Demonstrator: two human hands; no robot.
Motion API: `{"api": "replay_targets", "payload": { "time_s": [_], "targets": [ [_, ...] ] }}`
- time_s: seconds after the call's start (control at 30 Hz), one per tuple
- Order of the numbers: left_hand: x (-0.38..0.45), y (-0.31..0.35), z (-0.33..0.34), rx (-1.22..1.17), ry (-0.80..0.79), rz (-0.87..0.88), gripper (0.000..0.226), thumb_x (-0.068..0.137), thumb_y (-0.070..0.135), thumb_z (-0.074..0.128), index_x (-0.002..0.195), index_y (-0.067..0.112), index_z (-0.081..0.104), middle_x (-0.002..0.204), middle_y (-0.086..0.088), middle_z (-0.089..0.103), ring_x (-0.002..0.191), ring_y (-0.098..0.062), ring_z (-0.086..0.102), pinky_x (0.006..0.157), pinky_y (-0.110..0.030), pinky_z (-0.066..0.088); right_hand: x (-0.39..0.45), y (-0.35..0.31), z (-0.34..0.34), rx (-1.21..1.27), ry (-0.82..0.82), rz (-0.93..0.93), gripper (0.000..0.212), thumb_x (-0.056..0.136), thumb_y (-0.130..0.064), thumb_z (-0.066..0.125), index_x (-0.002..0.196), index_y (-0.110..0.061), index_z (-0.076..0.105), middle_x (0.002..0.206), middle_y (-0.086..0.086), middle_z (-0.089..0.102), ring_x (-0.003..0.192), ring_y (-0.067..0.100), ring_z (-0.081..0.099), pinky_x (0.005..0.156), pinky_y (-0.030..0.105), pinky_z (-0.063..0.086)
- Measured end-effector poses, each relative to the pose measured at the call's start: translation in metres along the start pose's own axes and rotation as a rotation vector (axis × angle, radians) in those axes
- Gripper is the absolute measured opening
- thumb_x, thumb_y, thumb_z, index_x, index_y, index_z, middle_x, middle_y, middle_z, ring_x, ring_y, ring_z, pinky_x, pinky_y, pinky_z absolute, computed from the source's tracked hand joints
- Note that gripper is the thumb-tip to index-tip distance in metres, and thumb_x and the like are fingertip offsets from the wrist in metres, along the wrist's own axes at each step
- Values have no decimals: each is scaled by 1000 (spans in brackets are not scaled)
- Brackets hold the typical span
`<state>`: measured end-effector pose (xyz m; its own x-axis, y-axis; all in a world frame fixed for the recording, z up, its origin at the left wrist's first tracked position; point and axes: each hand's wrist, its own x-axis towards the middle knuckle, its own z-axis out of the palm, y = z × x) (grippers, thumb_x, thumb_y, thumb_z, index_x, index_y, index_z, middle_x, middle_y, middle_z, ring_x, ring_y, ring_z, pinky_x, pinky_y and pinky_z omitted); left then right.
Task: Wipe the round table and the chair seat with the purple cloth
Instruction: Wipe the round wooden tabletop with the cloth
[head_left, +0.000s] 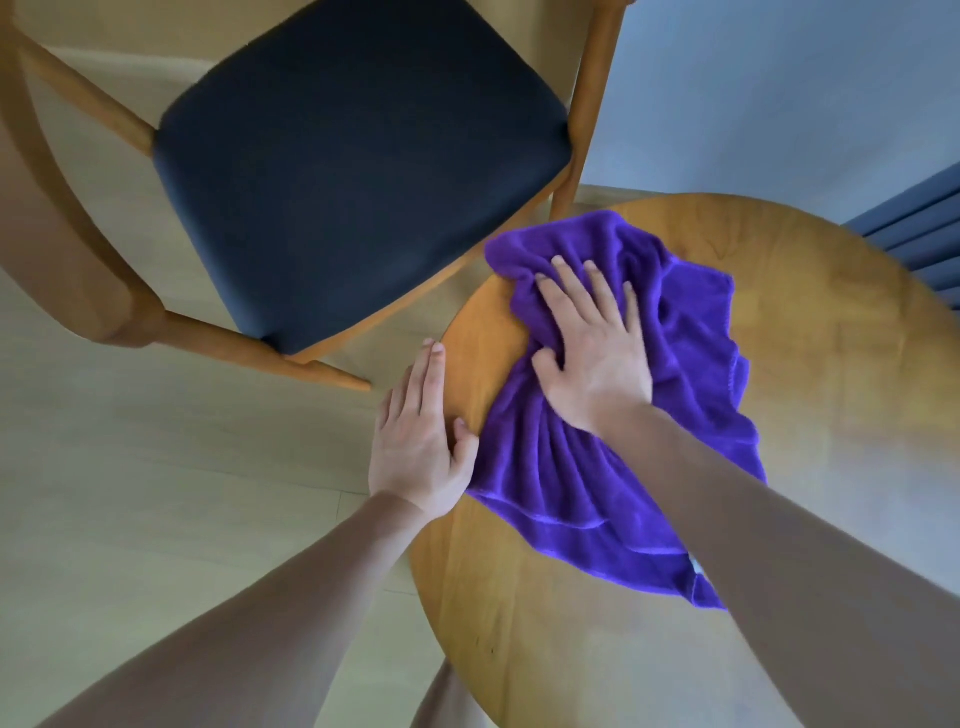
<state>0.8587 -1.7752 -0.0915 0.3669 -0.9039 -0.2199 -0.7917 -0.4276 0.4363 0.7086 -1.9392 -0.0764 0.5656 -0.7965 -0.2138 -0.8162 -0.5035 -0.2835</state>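
Observation:
The purple cloth (613, 478) lies bunched and spread over the left part of the round wooden table (810, 374). My right hand (592, 343) presses flat on the cloth, fingers spread, thumb dug into a fold. At the table's left edge, my left hand (421, 436) rests with straight fingers, its thumb touching the cloth's rim. Up and to the left stands the wooden chair, its dark seat (358, 166) bare.
Pale wooden floor (156, 493) surrounds the table and chair. The chair's wooden armrest (67, 249) curves along the left edge, and one chair leg (587, 104) stands close to the table's far rim. A blue ribbed object (919, 228) sits at the right edge.

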Motion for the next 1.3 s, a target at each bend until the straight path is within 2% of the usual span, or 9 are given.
{"api": "replay_targets", "payload": {
  "time_s": [0.1, 0.33, 0.43, 0.57, 0.7, 0.87, 1.13, 1.2, 1.3],
  "targets": [
    [0, 0, 1, -7, 2, -10, 81, 86, 34, 38, 163, 17, 17, 169, -2, 23, 145, -24, 37, 118, -42, 34, -7, -26, 5, -30, -41, 10, 82, 84, -41, 33, 163, -24, 18, 172, -4, 5, 158, 26, -2, 126, 56, -4],
    [1, 1, 1, -25, 5, -33, 81, 85, 35, 39, 162, 18, 17, 167, -3, 28, 143, -25, 37, 117, -42, 33, -21, 9, -7, -53, -273, -482, 76, 89, -45, 31, 163, -28, 18, 172, -10, 1, 158, 17, -7, 126, 50, -9],
    [1, 2, 0, -16, -1, -40, 81, 85, 35, 39, 162, 18, 18, 167, -2, 27, 143, -24, 37, 117, -41, 34, -7, 16, -14, 85, -178, -333, 66, 96, -48, 23, 158, -27, 35, 169, -11, 17, 158, 16, 4, 126, 47, -7],
    [0, 2, 0, -17, -8, -50, 81, 85, 37, 38, 162, 20, 17, 168, -1, 27, 144, -24, 37, 117, -41, 33, -4, -26, 3, -19, -47, -58, 65, 98, -43, 21, 161, -27, 25, 171, -6, 13, 158, 25, 3, 126, 55, -2],
    [0, 2, 0, -18, -12, -61, 79, 85, 38, 37, 160, 18, 20, 166, -5, 30, 143, -25, 37, 117, -42, 34, -28, -50, 17, -57, -109, -208, 67, 97, -37, 24, 162, -23, 22, 172, -2, 10, 158, 27, 4, 125, 58, 4],
    [-1, 2, -2, -23, -13, -54, 79, 85, 38, 39, 158, 14, 24, 164, -8, 32, 140, -28, 41, 115, -44, 36, -26, 6, 2, -18, -184, -525, 60, 99, -30, 28, 157, -21, 39, 169, -4, 22, 157, 21, 14, 127, 48, 6],
    [-1, 2, -2, -39, -7, -49, 82, 85, 37, 39, 162, 21, 16, 167, -2, 27, 140, -24, 40, 113, -42, 37, -4, -29, 6, 156, 89, -29, 58, 98, -31, 25, 152, -21, 46, 165, -6, 32, 156, 24, 18, 127, 51, 6],
    [0, 2, -1, -37, -10, -49, 82, 85, 38, 38, 162, 22, 16, 168, -1, 27, 140, -25, 42, 112, -42, 37, -14, -44, 13, 126, 63, -18, 61, 97, -30, 25, 155, -21, 41, 167, -5, 28, 157, 26, 15, 126, 54, 6],
    [1, 2, 0, -47, -10, -45, 82, 85, 38, 38, 162, 21, 16, 168, -2, 27, 140, -27, 43, 112, -43, 38, -32, -37, 17, 72, -47, -222, 65, 93, -29, 26, 156, -20, 39, 168, -4, 25, 157, 28, 13, 125, 57, 7]
  ]
}}
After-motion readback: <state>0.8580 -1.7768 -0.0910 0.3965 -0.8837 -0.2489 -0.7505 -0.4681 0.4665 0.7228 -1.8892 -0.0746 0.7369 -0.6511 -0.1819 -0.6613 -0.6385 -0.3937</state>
